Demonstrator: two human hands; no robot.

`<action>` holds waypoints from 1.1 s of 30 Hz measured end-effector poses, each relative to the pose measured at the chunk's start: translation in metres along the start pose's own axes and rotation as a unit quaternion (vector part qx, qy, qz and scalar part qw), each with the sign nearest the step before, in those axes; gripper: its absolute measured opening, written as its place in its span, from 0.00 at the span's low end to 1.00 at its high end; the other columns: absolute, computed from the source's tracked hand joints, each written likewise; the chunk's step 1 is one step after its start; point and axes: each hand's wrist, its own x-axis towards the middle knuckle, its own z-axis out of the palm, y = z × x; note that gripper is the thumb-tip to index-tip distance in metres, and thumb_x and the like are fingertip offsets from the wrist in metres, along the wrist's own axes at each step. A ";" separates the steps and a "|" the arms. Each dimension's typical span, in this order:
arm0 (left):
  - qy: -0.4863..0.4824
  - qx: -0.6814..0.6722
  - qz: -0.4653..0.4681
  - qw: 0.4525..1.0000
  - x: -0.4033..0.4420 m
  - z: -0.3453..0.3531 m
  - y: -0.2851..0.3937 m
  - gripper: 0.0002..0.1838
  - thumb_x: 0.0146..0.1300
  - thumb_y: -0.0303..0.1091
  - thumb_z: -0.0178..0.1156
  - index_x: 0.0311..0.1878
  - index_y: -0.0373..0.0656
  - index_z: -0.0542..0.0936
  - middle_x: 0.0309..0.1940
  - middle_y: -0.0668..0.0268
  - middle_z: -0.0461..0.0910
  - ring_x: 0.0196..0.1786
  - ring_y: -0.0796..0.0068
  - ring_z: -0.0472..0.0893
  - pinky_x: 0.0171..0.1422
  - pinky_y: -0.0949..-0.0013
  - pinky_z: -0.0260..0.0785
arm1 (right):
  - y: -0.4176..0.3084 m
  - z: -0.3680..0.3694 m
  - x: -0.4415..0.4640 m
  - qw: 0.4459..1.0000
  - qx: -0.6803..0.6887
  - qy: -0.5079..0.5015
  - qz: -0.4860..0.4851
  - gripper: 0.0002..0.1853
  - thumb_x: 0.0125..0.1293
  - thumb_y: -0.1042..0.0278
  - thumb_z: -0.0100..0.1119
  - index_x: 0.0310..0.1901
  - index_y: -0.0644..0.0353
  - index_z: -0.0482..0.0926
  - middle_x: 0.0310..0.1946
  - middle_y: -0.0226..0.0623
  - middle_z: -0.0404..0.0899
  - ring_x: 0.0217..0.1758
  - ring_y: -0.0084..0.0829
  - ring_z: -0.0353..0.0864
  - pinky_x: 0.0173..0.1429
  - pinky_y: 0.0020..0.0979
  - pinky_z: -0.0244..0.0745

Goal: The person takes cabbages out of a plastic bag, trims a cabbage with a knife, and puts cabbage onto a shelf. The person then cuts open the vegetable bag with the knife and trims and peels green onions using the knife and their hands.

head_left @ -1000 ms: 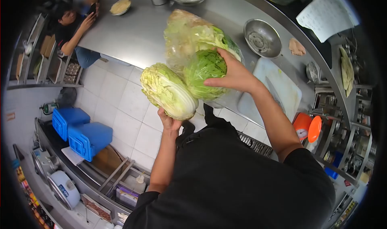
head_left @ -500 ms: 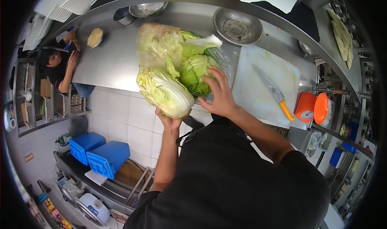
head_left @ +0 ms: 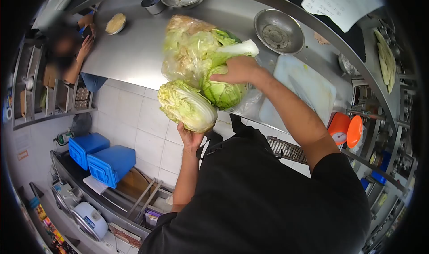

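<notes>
My left hand (head_left: 191,137) is closed around the base of a napa cabbage (head_left: 187,106), holding it up in front of the counter edge. My right hand (head_left: 239,70) lies on a round green cabbage (head_left: 223,93), just below a leaf with a thick white stalk (head_left: 239,47); most of its fingers are hidden. Against both heads sits a clear plastic bag (head_left: 178,53) with pale leaves inside.
Right of the cabbages is a white cutting board (head_left: 319,95), a knife on it partly behind my forearm. Beyond are a steel bowl (head_left: 279,33) and an orange scale (head_left: 339,128). Another person (head_left: 67,53) is at the counter's far left, near a bowl of shredded food (head_left: 116,23).
My right hand has moved up and inward over the round cabbage, its forearm now crossing the board. The napa cabbage stays in my left hand. The view has shifted slightly.
</notes>
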 end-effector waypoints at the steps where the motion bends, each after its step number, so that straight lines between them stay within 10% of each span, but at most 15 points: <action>1: -0.010 -0.004 -0.004 1.000 -0.001 -0.005 -0.001 0.42 0.67 0.57 0.64 0.80 0.48 0.66 0.76 0.60 0.71 0.77 0.54 0.71 0.82 0.36 0.61 | -0.003 -0.010 0.005 0.998 -0.015 -0.053 -0.001 0.56 0.56 0.12 0.57 0.62 0.66 0.83 0.62 0.55 0.83 0.68 0.46 0.80 0.65 0.43 0.78; 11: -0.023 0.002 -0.043 0.999 -0.008 -0.017 -0.011 0.50 0.60 0.58 0.72 0.80 0.46 0.65 0.76 0.59 0.71 0.78 0.54 0.70 0.84 0.39 0.61 | 0.006 0.006 0.036 0.969 0.189 -0.153 0.028 0.65 0.49 0.13 0.68 0.80 0.55 0.66 0.76 0.49 0.72 0.75 0.46 0.75 0.74 0.41 0.72; 17: -0.037 -0.014 -0.043 0.998 -0.014 -0.031 -0.020 0.47 0.61 0.58 0.69 0.79 0.46 0.66 0.75 0.59 0.72 0.75 0.54 0.73 0.81 0.40 0.66 | 0.001 0.046 -0.031 0.976 0.198 0.078 -0.049 0.65 0.53 0.30 0.77 0.78 0.75 0.59 0.73 0.64 0.69 0.77 0.50 0.72 0.80 0.40 0.66; 21: 0.001 -0.045 -0.029 0.999 -0.014 -0.022 -0.020 0.48 0.60 0.57 0.71 0.79 0.46 0.66 0.75 0.58 0.72 0.75 0.54 0.74 0.80 0.41 0.67 | -0.002 0.084 -0.085 0.942 0.224 0.244 -0.055 0.65 0.50 0.45 0.85 0.81 0.69 0.54 0.75 0.62 0.64 0.80 0.53 0.66 0.83 0.44 0.62; 25: -0.020 -0.001 -0.059 0.998 -0.009 0.001 -0.002 0.46 0.63 0.61 0.66 0.79 0.48 0.67 0.73 0.60 0.74 0.75 0.55 0.74 0.79 0.41 0.69 | 0.021 0.135 -0.083 0.828 0.443 0.328 -0.103 0.62 0.57 0.52 0.82 0.83 0.65 0.49 0.76 0.53 0.63 0.80 0.46 0.65 0.83 0.43 0.62; 33: -0.043 0.084 -0.039 0.995 -0.015 0.059 0.006 0.50 0.57 0.62 0.71 0.78 0.47 0.67 0.72 0.60 0.75 0.72 0.55 0.76 0.75 0.40 0.73 | 0.074 0.153 -0.091 0.519 0.833 0.134 -0.137 0.51 0.70 0.45 0.71 0.83 0.59 0.51 0.77 0.43 0.66 0.79 0.38 0.67 0.81 0.42 0.65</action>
